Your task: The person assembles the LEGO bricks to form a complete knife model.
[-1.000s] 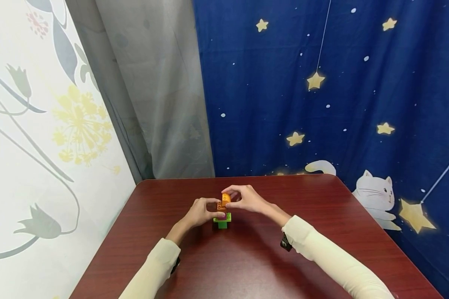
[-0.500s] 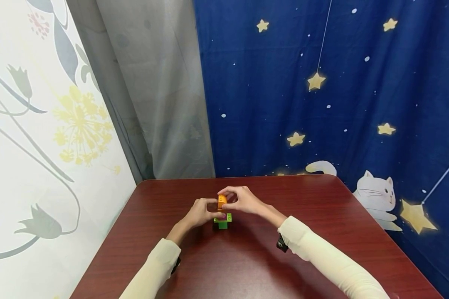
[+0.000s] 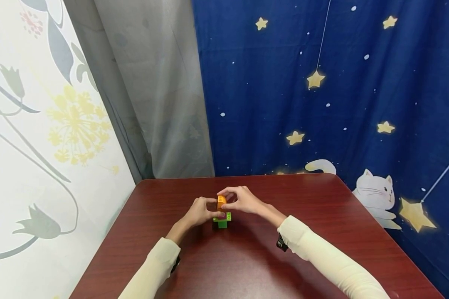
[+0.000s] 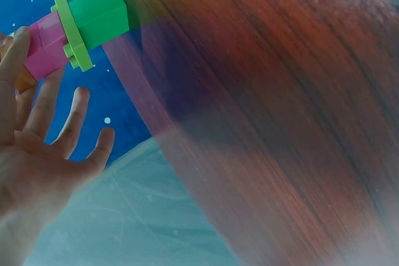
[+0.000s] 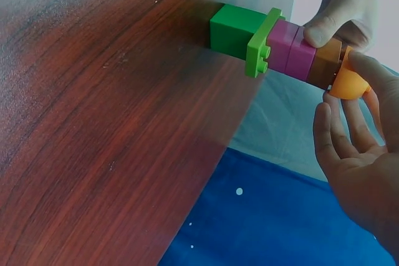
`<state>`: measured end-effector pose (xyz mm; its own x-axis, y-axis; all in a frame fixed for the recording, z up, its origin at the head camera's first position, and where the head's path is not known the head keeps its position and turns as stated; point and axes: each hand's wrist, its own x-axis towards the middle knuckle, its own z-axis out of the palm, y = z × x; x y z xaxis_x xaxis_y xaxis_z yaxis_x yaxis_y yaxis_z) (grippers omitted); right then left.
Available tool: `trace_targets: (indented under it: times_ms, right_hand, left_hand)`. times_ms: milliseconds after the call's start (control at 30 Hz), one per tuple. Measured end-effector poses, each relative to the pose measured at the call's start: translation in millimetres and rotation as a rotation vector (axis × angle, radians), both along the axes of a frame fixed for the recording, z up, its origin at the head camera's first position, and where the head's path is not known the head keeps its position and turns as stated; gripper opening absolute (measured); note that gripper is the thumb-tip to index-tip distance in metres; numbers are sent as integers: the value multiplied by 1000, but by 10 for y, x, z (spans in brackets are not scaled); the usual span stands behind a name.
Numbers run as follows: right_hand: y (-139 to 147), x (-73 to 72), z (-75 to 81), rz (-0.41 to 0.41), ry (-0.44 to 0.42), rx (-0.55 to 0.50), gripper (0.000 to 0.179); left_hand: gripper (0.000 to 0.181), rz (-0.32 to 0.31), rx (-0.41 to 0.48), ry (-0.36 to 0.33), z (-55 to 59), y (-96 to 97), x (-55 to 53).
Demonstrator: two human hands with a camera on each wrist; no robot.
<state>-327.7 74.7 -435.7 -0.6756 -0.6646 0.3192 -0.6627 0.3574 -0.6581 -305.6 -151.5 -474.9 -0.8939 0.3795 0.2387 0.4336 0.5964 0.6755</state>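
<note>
A tower of toy building bricks stands upright on the table. From the bottom up it has a green block (image 5: 235,30), a wider light green plate (image 5: 260,45), two pink bricks (image 5: 290,49) and a brown brick (image 5: 324,63). My left hand (image 3: 199,212) grips the tower from the left, its thumb on the upper pink brick. On top, my right hand (image 3: 245,200) pinches a yellow-orange rounded brick (image 5: 350,84) between thumb and fingers. A thin dark gap with studs shows between that brick and the brown one in the right wrist view.
The dark red wooden table (image 3: 224,265) spreads around the tower. Behind its far edge hang a grey curtain (image 3: 164,104) and a blue star-patterned curtain (image 3: 269,104). A flower-printed white wall (image 3: 30,145) runs along the left.
The right hand has moved slightly left and down with the yellow-orange brick, from the brown brick's right side to right over it. The left hand keeps its hold.
</note>
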Motion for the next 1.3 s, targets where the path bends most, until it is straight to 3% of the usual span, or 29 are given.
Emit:
trace_targets:
  times_ms: [600, 967, 1300]
  right_hand:
    - [14, -30, -41, 8, 2, -4, 41]
    - [4, -31, -31, 23, 8, 3, 41]
    - [-2, -10, -45, 18, 44, 6, 39]
  left_hand:
    - [39, -19, -13, 0, 36, 4, -4]
    - [42, 22, -44, -7, 67, 5, 0]
    - [37, 20, -85, 16, 46, 14, -6]
